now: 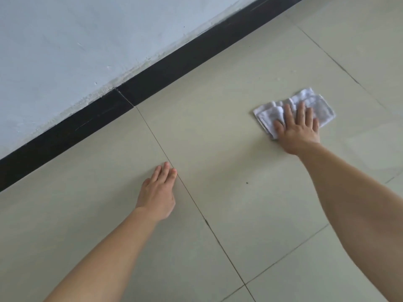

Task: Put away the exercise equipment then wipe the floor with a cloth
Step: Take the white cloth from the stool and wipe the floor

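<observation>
A folded white cloth [314, 105] lies flat on the beige tiled floor [218, 131] at the right. My right hand [297, 129] presses on the cloth with straight, spread fingers and covers its near part. My left hand [158, 192] lies flat on the floor at the lower middle, fingers straight and together, beside a grout line. No exercise equipment is in view.
A black skirting board [152, 79] runs diagonally from lower left to upper right under a pale blue-white wall [76, 51]. Dark grout lines cross the tiles, and a small dark speck [247, 183] sits between my arms.
</observation>
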Action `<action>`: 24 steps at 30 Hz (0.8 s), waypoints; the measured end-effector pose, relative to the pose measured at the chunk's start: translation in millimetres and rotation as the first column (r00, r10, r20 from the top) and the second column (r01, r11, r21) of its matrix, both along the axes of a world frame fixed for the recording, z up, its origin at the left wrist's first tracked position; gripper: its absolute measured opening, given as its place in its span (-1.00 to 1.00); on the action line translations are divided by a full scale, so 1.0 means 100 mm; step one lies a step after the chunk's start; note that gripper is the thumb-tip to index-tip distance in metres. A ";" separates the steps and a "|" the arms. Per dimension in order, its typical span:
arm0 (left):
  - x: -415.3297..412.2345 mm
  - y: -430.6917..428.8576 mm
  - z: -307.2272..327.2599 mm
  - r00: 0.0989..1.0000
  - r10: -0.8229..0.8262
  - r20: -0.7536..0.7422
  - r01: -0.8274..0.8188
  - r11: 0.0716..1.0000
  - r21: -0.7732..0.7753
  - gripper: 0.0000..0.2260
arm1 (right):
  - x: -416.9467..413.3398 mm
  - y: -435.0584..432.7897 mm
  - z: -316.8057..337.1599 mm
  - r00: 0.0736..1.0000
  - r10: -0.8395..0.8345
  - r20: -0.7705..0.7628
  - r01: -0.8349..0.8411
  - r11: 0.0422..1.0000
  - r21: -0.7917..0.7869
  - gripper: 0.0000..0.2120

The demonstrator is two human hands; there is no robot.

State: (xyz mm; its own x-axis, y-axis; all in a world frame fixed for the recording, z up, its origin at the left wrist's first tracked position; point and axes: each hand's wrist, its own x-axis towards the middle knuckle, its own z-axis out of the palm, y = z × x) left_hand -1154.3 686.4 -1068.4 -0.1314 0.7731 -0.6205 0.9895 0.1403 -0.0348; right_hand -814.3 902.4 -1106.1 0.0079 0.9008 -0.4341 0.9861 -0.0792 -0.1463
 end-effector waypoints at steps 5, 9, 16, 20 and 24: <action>0.24 0.16 0.38 0.995 0.013 -0.097 -0.035 0.972 -0.234 -0.34 | -0.18 -0.40 0.10 0.995 0.096 0.024 -0.091 0.982 -0.164 -0.32; 0.62 0.40 0.86 0.995 0.030 -0.095 -0.048 0.981 -0.187 -0.36 | -0.39 -0.92 0.26 0.959 0.260 -0.114 -0.280 0.929 -0.243 -0.31; 1.16 1.02 1.42 0.992 -0.124 -0.028 0.123 0.992 -0.016 -0.42 | -0.25 -0.87 0.34 0.955 0.262 -0.142 -0.290 0.929 -0.232 -0.30; 1.29 1.34 1.22 0.984 -0.177 -0.016 0.177 0.984 -0.019 -0.44 | -0.15 -0.69 0.30 0.953 0.241 -0.183 -0.271 0.948 -0.164 -0.31; 1.37 1.73 0.71 0.981 -0.191 0.015 0.191 0.981 -0.039 -0.43 | 0.24 -0.38 0.19 0.980 0.129 -0.152 -0.148 0.982 -0.120 -0.30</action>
State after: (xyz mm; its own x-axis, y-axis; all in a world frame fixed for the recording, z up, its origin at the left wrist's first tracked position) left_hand -1017.3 859.5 -997.8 0.0234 0.7581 -0.6518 0.9983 -0.0528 -0.0256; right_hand -790.0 864.5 -1087.0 -0.1834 0.8244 -0.5354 0.9585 0.0289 -0.2837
